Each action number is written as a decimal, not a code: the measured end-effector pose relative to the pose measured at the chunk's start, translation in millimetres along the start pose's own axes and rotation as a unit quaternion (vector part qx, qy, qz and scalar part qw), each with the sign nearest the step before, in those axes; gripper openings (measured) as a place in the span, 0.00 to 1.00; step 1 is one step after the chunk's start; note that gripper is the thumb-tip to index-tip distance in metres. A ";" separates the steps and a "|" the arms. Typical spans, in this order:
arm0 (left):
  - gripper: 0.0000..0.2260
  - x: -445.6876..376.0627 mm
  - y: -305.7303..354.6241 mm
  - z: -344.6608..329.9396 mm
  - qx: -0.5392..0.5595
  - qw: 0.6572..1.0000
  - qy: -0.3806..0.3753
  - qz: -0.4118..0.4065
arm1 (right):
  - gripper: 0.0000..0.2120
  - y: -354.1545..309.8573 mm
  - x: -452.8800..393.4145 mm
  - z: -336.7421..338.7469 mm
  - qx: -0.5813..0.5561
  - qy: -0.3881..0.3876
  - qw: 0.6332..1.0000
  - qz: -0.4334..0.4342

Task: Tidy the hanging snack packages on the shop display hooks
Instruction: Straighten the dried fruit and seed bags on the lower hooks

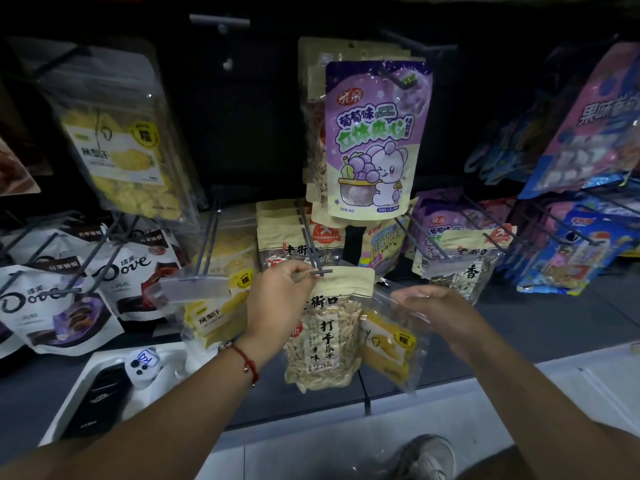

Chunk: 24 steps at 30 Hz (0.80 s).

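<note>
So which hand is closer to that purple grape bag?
Left. The left hand is at the hook tip directly below the grape bag; the right hand is lower and further right, holding a yellow pack.

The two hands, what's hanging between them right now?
In the head view, a sunflower seed packet hangs from a hook between the left hand and the right hand, which holds a clear packet of yellow dried fruit.

White tray (86, 372) holding black phone (98, 400); grey shoe (427, 457) below.

shop: snack packages (377, 140) hanging in rows on display hooks (313, 244).
</note>
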<state>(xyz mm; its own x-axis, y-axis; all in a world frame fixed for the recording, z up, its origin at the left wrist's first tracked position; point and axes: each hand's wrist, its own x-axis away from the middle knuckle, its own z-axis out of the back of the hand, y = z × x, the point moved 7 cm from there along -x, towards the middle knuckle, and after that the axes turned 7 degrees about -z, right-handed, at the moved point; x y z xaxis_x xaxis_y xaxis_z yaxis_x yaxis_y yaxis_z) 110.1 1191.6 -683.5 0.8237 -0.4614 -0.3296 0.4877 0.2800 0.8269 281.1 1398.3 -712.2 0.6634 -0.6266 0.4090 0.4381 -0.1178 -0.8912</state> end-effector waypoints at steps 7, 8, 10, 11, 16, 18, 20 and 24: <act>0.05 -5.5 3.9 -4.6 -0.032 0.999 -0.024 0.002 | 0.06 6.8 -0.7 6.8 0.012 0.013 1.000 -0.016; 0.06 -5.6 3.1 -5.1 -0.026 0.999 -0.023 0.002 | 0.06 7.5 -1.4 7.9 0.013 0.016 1.000 -0.018; 0.05 -7.7 2.3 -5.6 -0.008 1.000 -0.029 -0.001 | 0.06 6.3 -0.8 9.7 0.007 0.017 1.000 -0.017; 0.04 -9.3 1.6 -5.1 -0.001 1.000 -0.031 0.001 | 0.06 4.7 0.3 10.4 0.001 0.015 1.000 -0.015; 0.07 -14.3 -7.6 -4.4 0.051 0.997 -0.040 0.045 | 0.07 3.2 2.2 18.3 -0.013 0.018 1.000 -0.013; 0.07 -14.6 -10.3 -5.9 0.082 0.993 -0.044 0.071 | 0.07 4.2 1.9 19.9 -0.012 0.021 1.000 -0.017; 0.08 -14.1 -10.6 -6.6 0.109 0.989 -0.048 0.089 | 0.06 4.1 2.7 19.6 -0.011 0.023 1.000 -0.018; 0.09 -12.6 -12.7 -8.0 0.166 0.975 -0.053 0.140 | 0.07 3.3 4.4 20.7 -0.001 0.023 1.000 -0.017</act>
<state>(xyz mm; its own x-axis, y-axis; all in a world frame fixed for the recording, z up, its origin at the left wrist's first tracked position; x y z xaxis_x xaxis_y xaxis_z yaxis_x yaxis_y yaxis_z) 95.8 1200.6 -693.5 0.8678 -0.4956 -0.0356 0.1129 0.1268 0.9855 298.0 1411.1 -709.3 0.6200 -0.6562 0.4302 0.4593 -0.1410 -0.8770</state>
